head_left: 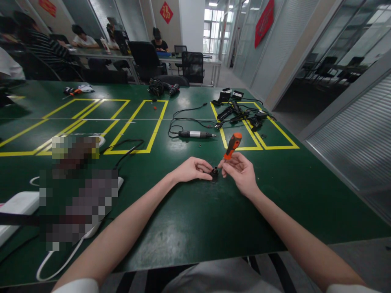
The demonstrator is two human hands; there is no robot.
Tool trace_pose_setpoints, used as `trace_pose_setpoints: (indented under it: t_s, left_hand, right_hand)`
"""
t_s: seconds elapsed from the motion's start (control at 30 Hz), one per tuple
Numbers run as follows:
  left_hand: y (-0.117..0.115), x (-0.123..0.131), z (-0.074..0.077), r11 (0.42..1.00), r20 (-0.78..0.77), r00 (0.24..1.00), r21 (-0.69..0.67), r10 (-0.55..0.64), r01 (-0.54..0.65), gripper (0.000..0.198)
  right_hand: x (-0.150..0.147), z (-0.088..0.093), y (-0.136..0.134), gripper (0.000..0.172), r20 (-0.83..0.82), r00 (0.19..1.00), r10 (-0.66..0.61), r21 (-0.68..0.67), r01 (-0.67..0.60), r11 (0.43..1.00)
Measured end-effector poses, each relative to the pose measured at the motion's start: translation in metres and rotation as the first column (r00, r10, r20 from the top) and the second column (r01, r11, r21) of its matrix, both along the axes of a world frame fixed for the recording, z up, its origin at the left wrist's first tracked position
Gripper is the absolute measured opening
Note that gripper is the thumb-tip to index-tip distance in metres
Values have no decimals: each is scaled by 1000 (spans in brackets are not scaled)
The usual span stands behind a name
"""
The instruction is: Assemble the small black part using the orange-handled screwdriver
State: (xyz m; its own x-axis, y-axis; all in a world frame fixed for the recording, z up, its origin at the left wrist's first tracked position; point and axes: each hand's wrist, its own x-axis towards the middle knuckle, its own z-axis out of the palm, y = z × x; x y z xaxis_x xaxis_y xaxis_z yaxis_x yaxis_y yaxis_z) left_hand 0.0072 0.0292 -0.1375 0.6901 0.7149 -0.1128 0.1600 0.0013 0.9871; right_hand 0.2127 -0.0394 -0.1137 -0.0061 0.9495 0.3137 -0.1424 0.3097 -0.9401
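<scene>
My right hand [240,171] is closed around the lower part of a screwdriver [233,144] with an orange and black handle. The handle points up, and the shaft is mostly hidden by my fingers. My left hand [197,169] pinches a small dark cylindrical part [215,172] that rests on the green table [183,219]. The two hands are close together, with the small part between them. Beyond them lies an electric screwdriver [196,134] with a black and silver body and a cord. A tiny loose piece [200,145] is near it.
Black parts and cables [236,114] are piled inside yellow tape [281,134] at the right. A power drill [174,90] and coiled cable [156,87] lie at the far edge. Blurred-out items and white power strips [23,203] occupy the left. Several people sit at the back.
</scene>
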Motion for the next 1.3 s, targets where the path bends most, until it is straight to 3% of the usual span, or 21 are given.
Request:
trace_pose_setpoints:
  t_s: [0.23, 0.4, 0.63, 0.93, 1.17, 1.3]
  left_hand:
    - [1, 0, 4, 997, 15, 1000, 75, -15, 14, 40]
    - [-1, 1, 8, 989, -18, 1000, 149, -4, 7, 45]
    - [-1, 2, 5, 989, -30, 999, 140, 45, -41, 41]
    - [-2, 2, 7, 997, 6, 1000, 76, 20, -21, 37]
    - [0, 0, 6, 992, -43, 999, 125, -10, 16, 42]
    - [0, 0, 7, 990, -27, 999, 136, -40, 43, 46]
  right_hand:
    - [-2, 4, 0, 23, 78, 997, -19, 2, 19, 1000]
    - [-1, 1, 2, 29, 9, 1000, 18, 2, -18, 1000]
    - [1, -1, 2, 24, 20, 1000, -20, 1, 20, 1000]
    - [0, 0, 2, 28, 22, 1000, -1, 9, 1, 1000]
    - [1, 1, 3, 28, 25, 998, -51, -9, 51, 999]
    - [1, 3, 3, 23, 65, 998, -7, -2, 7, 1000]
